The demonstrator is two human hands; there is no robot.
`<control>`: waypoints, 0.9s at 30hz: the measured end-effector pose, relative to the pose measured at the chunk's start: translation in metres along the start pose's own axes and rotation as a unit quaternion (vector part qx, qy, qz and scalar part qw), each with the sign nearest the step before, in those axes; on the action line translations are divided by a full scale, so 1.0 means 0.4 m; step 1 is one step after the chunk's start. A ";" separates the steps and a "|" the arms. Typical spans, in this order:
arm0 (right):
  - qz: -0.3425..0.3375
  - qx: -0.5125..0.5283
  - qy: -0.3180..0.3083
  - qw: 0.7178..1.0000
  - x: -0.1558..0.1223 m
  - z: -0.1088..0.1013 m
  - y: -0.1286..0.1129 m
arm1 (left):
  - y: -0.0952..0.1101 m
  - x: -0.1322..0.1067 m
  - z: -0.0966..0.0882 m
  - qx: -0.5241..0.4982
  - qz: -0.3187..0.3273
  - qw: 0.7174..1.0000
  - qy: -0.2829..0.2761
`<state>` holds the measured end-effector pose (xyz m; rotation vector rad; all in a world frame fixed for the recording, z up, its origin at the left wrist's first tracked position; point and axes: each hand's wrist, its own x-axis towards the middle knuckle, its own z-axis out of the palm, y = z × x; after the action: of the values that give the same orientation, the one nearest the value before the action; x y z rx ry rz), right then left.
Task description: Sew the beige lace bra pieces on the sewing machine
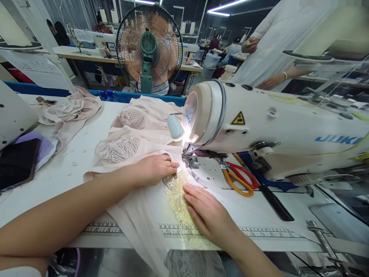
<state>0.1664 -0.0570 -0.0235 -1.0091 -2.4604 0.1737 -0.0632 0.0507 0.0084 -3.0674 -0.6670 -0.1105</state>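
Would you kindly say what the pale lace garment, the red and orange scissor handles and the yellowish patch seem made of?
Pale lace garment: matte fabric, perhaps synthetic, from its soft folds and openwork.
Scissor handles: likely smooth plastic, from their bright colour.
Yellowish patch: probably glossy plastic film or tape, from its crinkled highlights.

Your pale-pink fabric garment shows off-white lace cups in a webbed openwork pattern; your cream sewing machine bears blue lettering and a yellow-and-black warning triangle; your loop-handled scissors pair red with orange.
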 end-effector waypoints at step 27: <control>-0.045 0.011 -0.022 0.999 0.064 0.047 -0.238 | 0.016 -0.276 -0.011 0.191 -0.231 0.953 0.027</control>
<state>0.0818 -0.1067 -0.0029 -0.8916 -2.5321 0.1961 -0.1609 -0.0010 0.0054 -2.4830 -1.2266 -0.0551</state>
